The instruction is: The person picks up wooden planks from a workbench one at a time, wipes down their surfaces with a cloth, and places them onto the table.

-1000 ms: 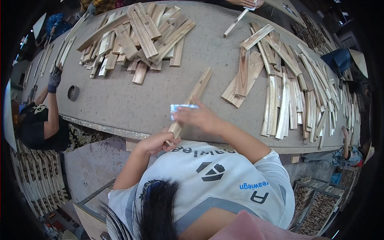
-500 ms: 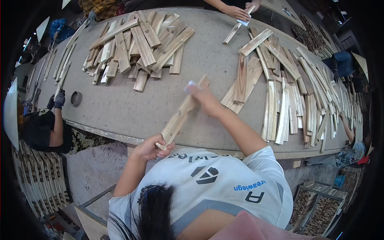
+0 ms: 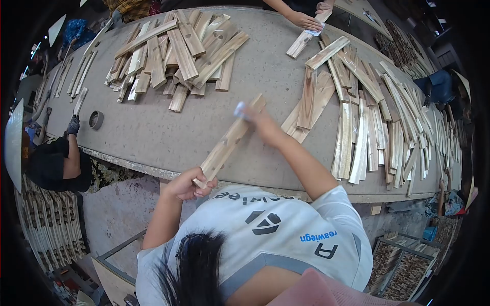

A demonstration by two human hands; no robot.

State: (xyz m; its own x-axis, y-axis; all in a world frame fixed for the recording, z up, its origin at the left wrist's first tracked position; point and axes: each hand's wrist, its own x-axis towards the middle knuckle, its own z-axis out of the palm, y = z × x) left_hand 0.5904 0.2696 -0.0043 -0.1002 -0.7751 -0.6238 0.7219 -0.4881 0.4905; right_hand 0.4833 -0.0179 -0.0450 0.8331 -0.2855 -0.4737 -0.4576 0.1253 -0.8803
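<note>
A pale wooden strip (image 3: 229, 143) slants away from my body over the table. My left hand (image 3: 191, 184) grips its near end, fingers wrapped round the edge. Toward the far end, my right hand (image 3: 259, 121) is closed on a small white pad (image 3: 240, 109), pressed against the wood. Motion blurs that hand and pad, so the pad's exact kind cannot be made out. To the right of my right hand, a few loose strips (image 3: 316, 97) lie overlapping on the table.
A large heap of wooden strips (image 3: 178, 56) lies on the table (image 3: 153, 132) at back left; another pile (image 3: 365, 132) covers the right side. A small round bowl (image 3: 96, 120) stands at left. Across the table, a co-worker's hands (image 3: 306, 21) hold a strip and white pad. Other people work at both sides.
My left hand and the strip's near end have shifted slightly left and away from my body. My right hand stays near the far end. The co-worker's strip opposite has turned to show its broad face.
</note>
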